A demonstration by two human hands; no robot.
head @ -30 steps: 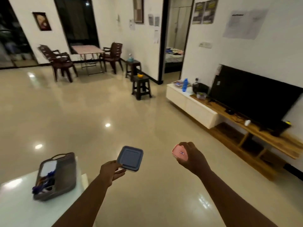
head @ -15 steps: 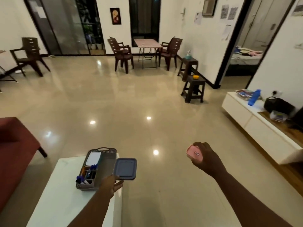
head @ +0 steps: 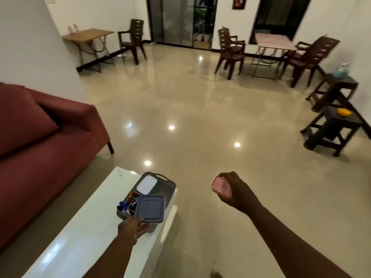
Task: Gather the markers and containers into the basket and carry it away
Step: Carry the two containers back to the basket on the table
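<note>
Now | left hand (head: 131,229) holds blue-lidded container (head: 151,210) over basket (head: 168,185) | right hand (head: 233,192) grips pink container (head: 220,187)

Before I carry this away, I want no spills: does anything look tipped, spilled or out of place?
Nothing looks spilled or damaged. The basket sits flat near the table edge. The blue-lidded container in the left hand and the pink container in the right hand are not in it yet.

My left hand (head: 130,227) holds a blue-lidded container (head: 151,210) over the basket (head: 168,185) on the white table (head: 80,233). My right hand (head: 232,190), right of the basket, grips a pink container (head: 220,187) above the floor.
</note>
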